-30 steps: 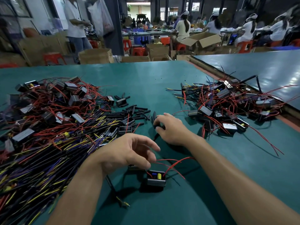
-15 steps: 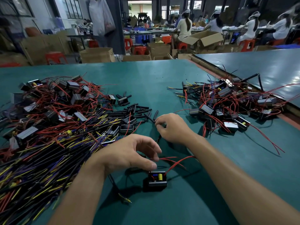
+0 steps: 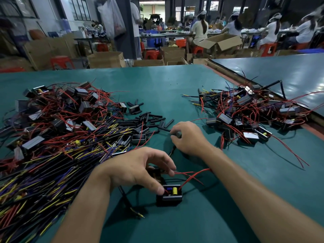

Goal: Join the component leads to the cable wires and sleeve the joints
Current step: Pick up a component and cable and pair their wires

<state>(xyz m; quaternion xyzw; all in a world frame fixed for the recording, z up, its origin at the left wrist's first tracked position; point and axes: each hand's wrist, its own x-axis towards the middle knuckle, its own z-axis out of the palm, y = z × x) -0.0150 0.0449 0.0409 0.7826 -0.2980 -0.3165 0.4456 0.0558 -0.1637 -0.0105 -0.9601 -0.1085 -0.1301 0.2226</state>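
A small black box component (image 3: 169, 195) with a yellow capacitor and red leads (image 3: 192, 174) lies on the green table near me. My left hand (image 3: 138, 170) hovers over it, fingers curled, pinching the red leads and a black cable (image 3: 125, 199) that runs out beneath the hand. Farther off, my right hand (image 3: 188, 137) pinches a short black sleeve tube at the edge of a scatter of loose black sleeves (image 3: 154, 120).
A big heap of black cables with yellow and purple wires and boxed components (image 3: 52, 134) fills the left of the green table (image 3: 157, 85). A smaller pile of components with red leads (image 3: 249, 113) lies right. A second table (image 3: 289, 72) adjoins at right.
My right hand has closed its fingertips on a sleeve tube at the scatter's edge. My left hand has stayed over the component, which has barely shifted.
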